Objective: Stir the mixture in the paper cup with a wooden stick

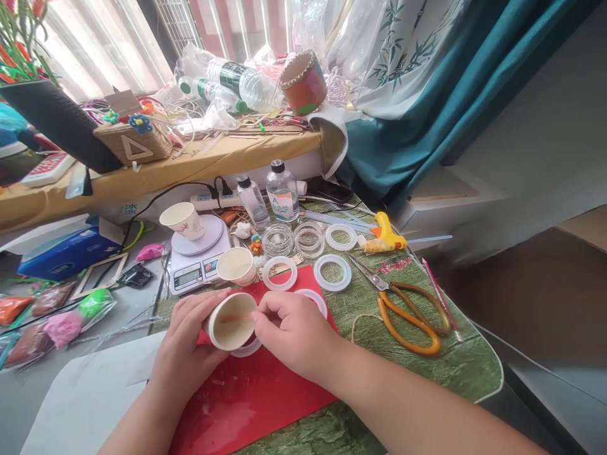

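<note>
My left hand [192, 338] is wrapped round a paper cup [232, 321], which tilts so its inside shows. A thin brownish stick [236, 318] lies across the cup's opening, its end pinched in my right hand [284, 322]. Beneath both hands lies a red sheet [256, 395]. Part of a white ring mold [247, 349] shows under the cup, and another ring [313, 302] is partly hidden behind my right hand. Just beyond my left hand stands a second paper cup [236, 266].
A digital scale [199, 268] bears a third cup [183, 221]. Behind the ring molds [332, 273] are two clear bottles [283, 196]. Scissors [408, 309] and a yellow glue gun [386, 234] lie on the right. Clay packets [64, 328] are at left.
</note>
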